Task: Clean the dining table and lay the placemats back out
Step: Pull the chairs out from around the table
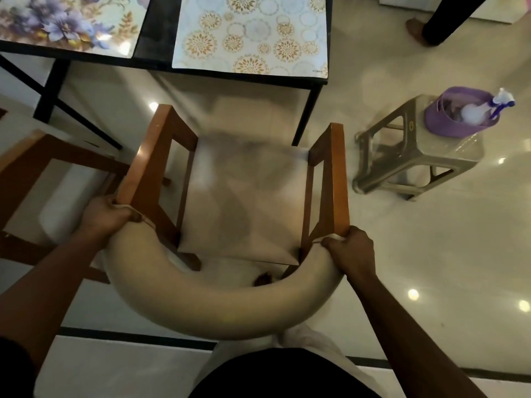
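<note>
A wooden armchair with a beige seat and a curved padded backrest stands in front of me, facing the dark dining table. My left hand grips the left end of the backrest where it meets the armrest. My right hand grips the right end the same way. Two placemats lie flat on the table: one with purple flowers at the left, one with gold circle patterns at the right corner. The chair seat looks blurred.
A grey plastic stool stands to the right, carrying a purple basket with a spray bottle. Another wooden chair is at the left. A person's foot and leg show at the top right on the glossy tiled floor.
</note>
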A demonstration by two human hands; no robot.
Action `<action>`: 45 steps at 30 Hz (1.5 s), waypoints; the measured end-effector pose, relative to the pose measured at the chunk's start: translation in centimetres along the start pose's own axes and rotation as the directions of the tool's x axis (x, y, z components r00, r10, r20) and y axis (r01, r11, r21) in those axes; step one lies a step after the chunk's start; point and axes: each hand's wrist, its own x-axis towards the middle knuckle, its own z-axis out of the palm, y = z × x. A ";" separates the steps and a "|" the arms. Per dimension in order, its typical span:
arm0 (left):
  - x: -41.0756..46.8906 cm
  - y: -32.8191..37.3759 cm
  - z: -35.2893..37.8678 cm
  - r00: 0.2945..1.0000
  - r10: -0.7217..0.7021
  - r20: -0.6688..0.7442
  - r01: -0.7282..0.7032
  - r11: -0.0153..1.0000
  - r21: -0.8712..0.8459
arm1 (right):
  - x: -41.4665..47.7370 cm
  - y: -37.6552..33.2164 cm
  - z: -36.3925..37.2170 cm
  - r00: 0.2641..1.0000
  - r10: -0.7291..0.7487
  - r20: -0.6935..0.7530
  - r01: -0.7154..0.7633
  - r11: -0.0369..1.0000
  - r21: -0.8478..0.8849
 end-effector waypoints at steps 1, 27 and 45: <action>0.1 0.1 -0.2 1.000 0.012 -0.004 -0.012 1.000 0.000 | 0.1 -0.4 0.1 1.000 0.001 -0.002 -0.001 1.000 -0.001; 4.2 0.0 -3.1 0.994 0.066 -0.082 -0.055 0.989 0.139 | 1.4 -4.8 2.4 0.998 -0.003 0.069 0.008 0.998 -0.064; -4.0 -5.2 0.2 0.972 -0.074 -0.225 0.057 0.995 -0.078 | 0.9 -5.1 2.0 0.997 0.009 0.077 -0.001 0.995 -0.100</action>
